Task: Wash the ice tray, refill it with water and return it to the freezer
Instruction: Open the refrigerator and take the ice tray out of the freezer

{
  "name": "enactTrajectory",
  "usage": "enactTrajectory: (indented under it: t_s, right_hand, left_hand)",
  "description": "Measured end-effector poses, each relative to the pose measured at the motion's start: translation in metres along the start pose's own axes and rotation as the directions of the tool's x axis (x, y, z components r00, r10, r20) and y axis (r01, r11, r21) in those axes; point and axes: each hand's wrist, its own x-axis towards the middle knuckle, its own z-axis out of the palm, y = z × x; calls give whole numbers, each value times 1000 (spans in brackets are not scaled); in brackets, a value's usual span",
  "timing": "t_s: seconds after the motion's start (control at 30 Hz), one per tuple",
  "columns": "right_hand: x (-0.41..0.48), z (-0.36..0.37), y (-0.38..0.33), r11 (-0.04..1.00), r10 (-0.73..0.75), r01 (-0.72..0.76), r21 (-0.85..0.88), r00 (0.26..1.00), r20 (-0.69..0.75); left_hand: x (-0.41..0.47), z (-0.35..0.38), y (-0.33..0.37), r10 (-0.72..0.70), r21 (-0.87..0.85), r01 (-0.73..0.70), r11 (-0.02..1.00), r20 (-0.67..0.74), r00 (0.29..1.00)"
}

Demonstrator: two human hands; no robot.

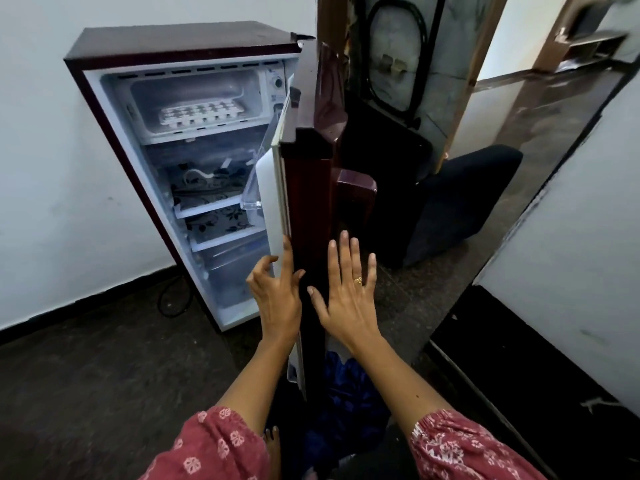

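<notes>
A maroon single-door refrigerator (166,46) stands on the dark floor (86,368) against a white wall (41,168), its door (308,202) swung wide open and seen edge-on. In the freezer compartment (194,102) at the top, far left, lies the white ice tray (202,114). Near the door's lower edge, the left hand (277,296) touches the inner edge, fingers (286,251) apart and partly curled. The right hand (348,299), wearing a gold ring (357,280), is spread flat, fingers apart, at the door's outer face.
</notes>
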Motion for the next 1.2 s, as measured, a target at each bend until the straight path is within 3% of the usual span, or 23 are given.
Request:
enactTrajectory:
  t_s: [0.1, 0.33, 0.73, 1.2]
  right_hand:
    - [-4, -3, 10, 996, 90, -90, 7, 996, -15]
    - [-10, -20, 43, 971, 224, -225, -75, 974, -26]
    - [-13, -29, 81, 959, 281, -282, 17, 959, 23]
    - [-2, -32, 129, 935, 346, -349, 63, 937, 55]
  left_hand:
    - [-4, 10, 11, 132, 71, -130, 989, -24, 991]
    - [-8, 36, 36, 241, -57, -235, 970, 271, 932]
    - [-19, 73, 74, 228, -63, -225, 972, 455, 861]
    - [-11, 99, 89, 371, -156, -338, 928, 473, 799]
